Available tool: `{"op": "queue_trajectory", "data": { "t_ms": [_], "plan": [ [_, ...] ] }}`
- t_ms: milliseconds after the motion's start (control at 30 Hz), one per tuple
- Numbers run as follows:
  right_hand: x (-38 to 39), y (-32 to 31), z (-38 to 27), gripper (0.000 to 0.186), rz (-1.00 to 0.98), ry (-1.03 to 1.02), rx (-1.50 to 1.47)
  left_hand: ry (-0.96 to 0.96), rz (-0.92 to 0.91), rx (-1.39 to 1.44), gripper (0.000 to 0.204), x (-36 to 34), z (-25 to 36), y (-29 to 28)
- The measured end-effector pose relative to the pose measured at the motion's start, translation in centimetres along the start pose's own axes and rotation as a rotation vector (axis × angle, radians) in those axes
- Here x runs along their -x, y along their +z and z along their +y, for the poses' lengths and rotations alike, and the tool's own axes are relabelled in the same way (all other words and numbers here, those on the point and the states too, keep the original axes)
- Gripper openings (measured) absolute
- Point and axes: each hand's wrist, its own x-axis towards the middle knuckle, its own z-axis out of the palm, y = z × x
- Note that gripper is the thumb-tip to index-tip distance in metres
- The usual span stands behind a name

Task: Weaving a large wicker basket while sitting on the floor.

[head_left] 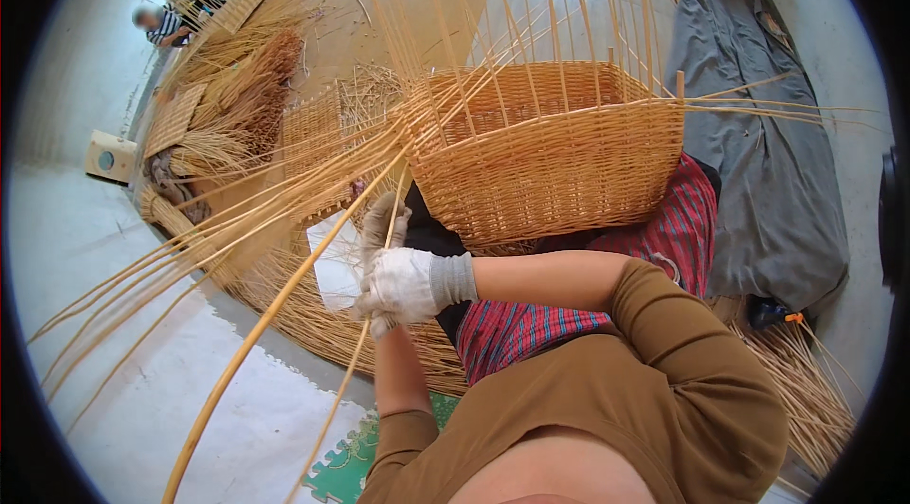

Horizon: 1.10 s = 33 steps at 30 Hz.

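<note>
A partly woven wicker basket [559, 182] rests on my lap, with tall upright rods rising from its rim. Both my hands wear pale work gloves and are at the basket's left corner. My right hand [403, 280] reaches across my body and is closed around a thin willow rod [349, 369]. My left hand [383, 219] is just beyond it, partly hidden behind the right, its fingers closed on the same rod. A thicker rod [261, 322] slants past to the lower left. Several loose weaver ends [190, 243] fan out leftward from that corner.
Piles of willow rods [237, 91] and woven panels [175, 120] lie at the left. A grey cloth [768, 172] covers the floor on the right, with a rod bundle [796, 390] nearby. Another person [169, 27] sits far left. A green mat [346, 466] lies below.
</note>
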Motion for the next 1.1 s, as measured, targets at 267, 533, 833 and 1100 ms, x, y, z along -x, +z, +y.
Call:
{"op": "queue_trajectory", "data": {
  "t_ms": [267,533,833,1100],
  "plan": [
    [4.9,-4.6,-1.4,0.024,0.215,0.235,-0.045,0.433,0.033,0.203,0.044,-9.3,5.9,5.2],
    [20.8,-8.3,16.3,0.042,1.231,0.272,-1.077,0.358,-0.027,0.461,0.029,-10.0,3.5,2.2],
    [23.2,-10.9,11.9,0.021,0.875,0.874,-0.827,0.394,0.246,0.31,0.04,-3.7,2.1,4.7],
    [23.0,-10.8,12.8,0.024,0.901,0.956,-0.736,0.039,0.017,-0.043,0.085,-4.8,-8.9,5.0]
  ]
}}
